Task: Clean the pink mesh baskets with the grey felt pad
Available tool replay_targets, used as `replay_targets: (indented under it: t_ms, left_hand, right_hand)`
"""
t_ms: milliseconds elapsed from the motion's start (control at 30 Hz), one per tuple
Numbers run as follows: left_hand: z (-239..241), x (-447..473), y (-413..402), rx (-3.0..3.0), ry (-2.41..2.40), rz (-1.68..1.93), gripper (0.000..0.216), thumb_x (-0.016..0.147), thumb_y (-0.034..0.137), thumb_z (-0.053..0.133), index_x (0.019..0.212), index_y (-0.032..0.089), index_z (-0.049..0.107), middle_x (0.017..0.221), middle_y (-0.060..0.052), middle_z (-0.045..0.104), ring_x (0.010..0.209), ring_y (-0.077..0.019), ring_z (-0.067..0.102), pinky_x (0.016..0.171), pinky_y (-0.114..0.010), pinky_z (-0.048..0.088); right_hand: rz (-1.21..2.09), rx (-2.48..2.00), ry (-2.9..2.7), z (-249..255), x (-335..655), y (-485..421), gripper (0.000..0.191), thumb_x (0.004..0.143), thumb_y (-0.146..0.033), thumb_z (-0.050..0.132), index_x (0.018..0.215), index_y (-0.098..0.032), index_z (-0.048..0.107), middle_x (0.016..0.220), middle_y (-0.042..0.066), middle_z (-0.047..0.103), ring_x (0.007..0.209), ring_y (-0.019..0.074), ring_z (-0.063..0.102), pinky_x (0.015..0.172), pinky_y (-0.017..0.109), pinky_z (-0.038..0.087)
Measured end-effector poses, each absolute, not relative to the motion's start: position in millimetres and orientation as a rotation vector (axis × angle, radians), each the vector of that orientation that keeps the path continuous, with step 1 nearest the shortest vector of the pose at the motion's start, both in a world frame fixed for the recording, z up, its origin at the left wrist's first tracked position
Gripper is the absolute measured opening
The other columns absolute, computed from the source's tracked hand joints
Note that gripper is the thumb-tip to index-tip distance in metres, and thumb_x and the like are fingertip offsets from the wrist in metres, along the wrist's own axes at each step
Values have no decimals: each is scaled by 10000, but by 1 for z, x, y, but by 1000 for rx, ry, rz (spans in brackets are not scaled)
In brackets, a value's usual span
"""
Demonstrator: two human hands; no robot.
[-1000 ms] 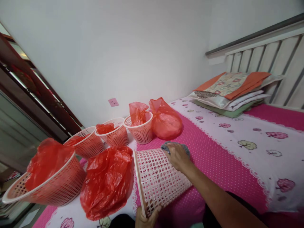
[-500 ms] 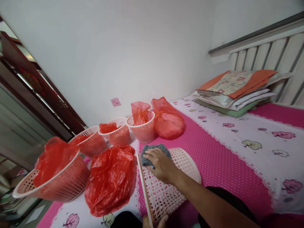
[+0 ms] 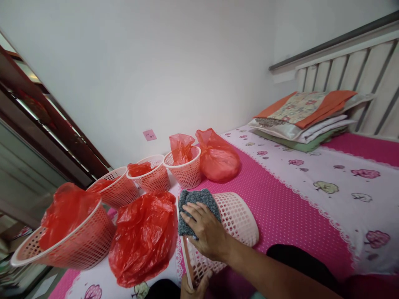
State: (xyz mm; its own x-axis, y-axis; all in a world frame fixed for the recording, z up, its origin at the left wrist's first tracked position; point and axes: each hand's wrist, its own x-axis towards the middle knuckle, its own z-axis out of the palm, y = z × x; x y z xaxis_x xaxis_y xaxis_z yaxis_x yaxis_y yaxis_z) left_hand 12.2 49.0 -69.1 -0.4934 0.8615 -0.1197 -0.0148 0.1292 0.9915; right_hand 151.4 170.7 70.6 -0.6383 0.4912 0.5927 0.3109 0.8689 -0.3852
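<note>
A pale pink perforated plastic basket (image 3: 238,218) lies on its side on the bed, its rim toward me. My right hand (image 3: 207,232) presses a grey cloth (image 3: 193,203) flat against the basket's upper wall near the rim, fingers stretched over the cloth. My left hand (image 3: 193,289) shows only at the bottom edge, its fingers closed on the basket's lower rim. A loose red plastic bag (image 3: 143,236) lies just left of the basket.
Several more pink baskets stand in a row to the left, each with a red bag: a near one (image 3: 67,236), and three further back (image 3: 116,193) (image 3: 149,176) (image 3: 185,166). A full red bag (image 3: 216,158) sits behind. Folded bedding (image 3: 304,116) lies by the headboard.
My right hand has slid the grey cloth along the basket wall from its far base end toward the rim near me. The left hand stays on the rim.
</note>
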Motion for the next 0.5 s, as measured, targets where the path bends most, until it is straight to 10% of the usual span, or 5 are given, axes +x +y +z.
replay_targets:
  t_ms: [500]
  left_hand:
    - [-4, -1, 102, 833, 1458, 1475, 350, 468, 274, 974, 671, 191, 701, 660, -44, 767, 622, -248, 729, 615, -347, 590]
  right_hand:
    - [346, -513, -2376, 59, 147, 174, 665, 1024, -416, 687, 1589, -99, 534, 1712, 200, 458, 1631, 322, 331, 1381, 522, 173]
